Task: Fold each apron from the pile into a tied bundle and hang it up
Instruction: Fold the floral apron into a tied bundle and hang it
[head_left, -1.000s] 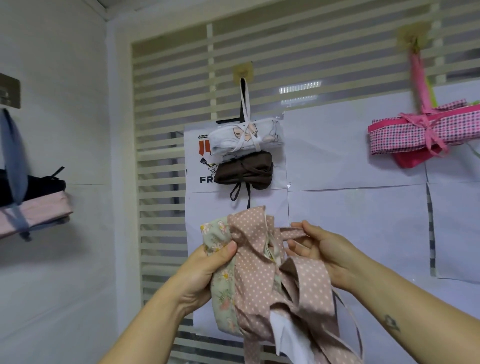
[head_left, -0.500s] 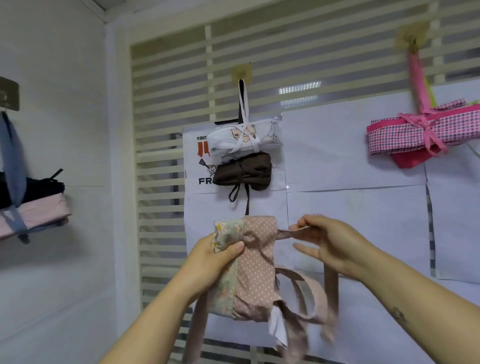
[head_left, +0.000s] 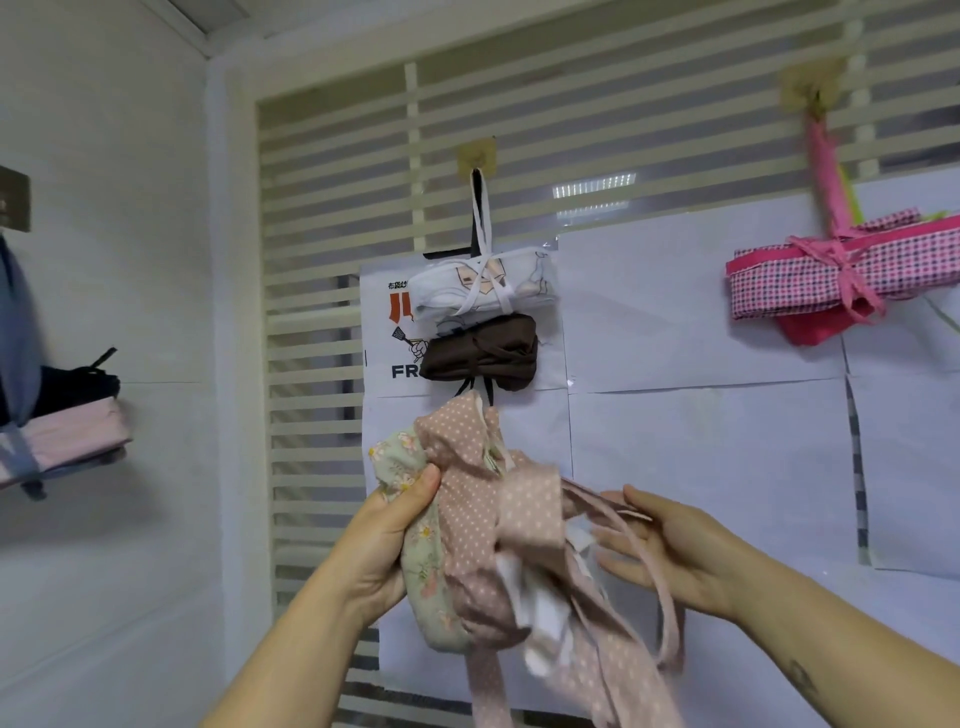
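My left hand (head_left: 387, 551) grips a folded apron bundle (head_left: 467, 525) of pink polka-dot and pale floral cloth, held up in front of the wall. Loose polka-dot straps (head_left: 587, 670) hang down from its right side. A thin strap loop (head_left: 667, 597) runs under the thumb of my right hand (head_left: 670, 551), which pinches it with the other fingers spread. Just above, a hook (head_left: 477, 156) carries a white tied bundle (head_left: 483, 286) and a brown tied bundle (head_left: 480, 358).
A slatted white partition (head_left: 322, 260) with paper sheets taped on stands ahead. Another hook (head_left: 810, 88) at the upper right holds a pink checked bundle (head_left: 841, 275). On the left wall hang blue, black and pink bundles (head_left: 62, 415).
The bundle has loosened and tilted, its straps swinging to the right. My right hand dropped lower and spread its fingers, keeping the thin strap. The view has shifted slightly.
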